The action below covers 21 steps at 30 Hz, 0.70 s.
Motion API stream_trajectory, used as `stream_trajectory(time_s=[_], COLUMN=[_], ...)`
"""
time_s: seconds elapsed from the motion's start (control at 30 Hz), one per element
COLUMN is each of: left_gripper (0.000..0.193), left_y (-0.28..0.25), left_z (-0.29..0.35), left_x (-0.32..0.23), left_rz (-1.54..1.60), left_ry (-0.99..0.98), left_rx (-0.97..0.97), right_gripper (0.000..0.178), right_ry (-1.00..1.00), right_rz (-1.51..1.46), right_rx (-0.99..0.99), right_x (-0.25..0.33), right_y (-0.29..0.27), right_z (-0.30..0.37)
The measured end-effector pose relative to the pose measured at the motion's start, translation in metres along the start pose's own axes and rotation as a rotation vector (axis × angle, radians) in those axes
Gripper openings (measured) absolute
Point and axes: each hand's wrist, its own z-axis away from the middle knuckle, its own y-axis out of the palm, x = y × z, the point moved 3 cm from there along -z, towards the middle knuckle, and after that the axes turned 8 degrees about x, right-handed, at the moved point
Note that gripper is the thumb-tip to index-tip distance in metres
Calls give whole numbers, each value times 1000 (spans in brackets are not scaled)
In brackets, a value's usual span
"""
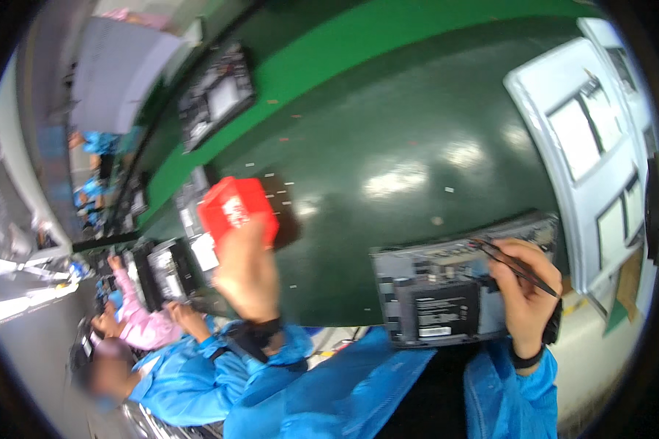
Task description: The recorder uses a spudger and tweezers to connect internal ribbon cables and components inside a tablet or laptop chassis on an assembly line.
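Note:
My left hand (249,271), smeared by motion, grips a red box-like object (231,205) above the green table. Between the fingers of my right hand (527,293) is a pair of dark tweezers (521,271). Their tips point at the upper part of an opened electronic device (399,293), whose circuit boards lie bare along its far edge. A black battery (447,314) with a printed label sits in its middle. The device lies at the table's near edge, slightly tilted in view. What is inside the red object cannot be seen.
White foam trays (531,84) holding flat panels stand on the right. Another opened device (216,99) lies at the far left, on a bright green strip (366,51). Small pale scraps dot the dark green table (359,241). Co-workers in blue (190,380) and pink (150,333) sit on the left.

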Motion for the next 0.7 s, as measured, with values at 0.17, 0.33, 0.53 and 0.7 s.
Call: stream_trajectory(time_s=[0.17, 0.33, 0.53, 0.7], left_gripper=[20, 26, 34, 31], left_y=[-8, 39, 69, 79], left_z=[10, 4, -3, -6], left_x=[28, -96, -158, -161], left_rz=[-122, 428, 666, 662], left_ry=[-99, 363, 599, 588], left_rx=[-183, 193, 194, 211], right_gripper=[23, 24, 24, 23], right_ry=[-143, -23, -1, 31], right_rz=[140, 77, 70, 64], right_rx=[22, -52, -34, -23], right_x=[-2, -2, -4, -2], right_y=[3, 1, -1, 2], right_z=[-14, -1, -4, -6])
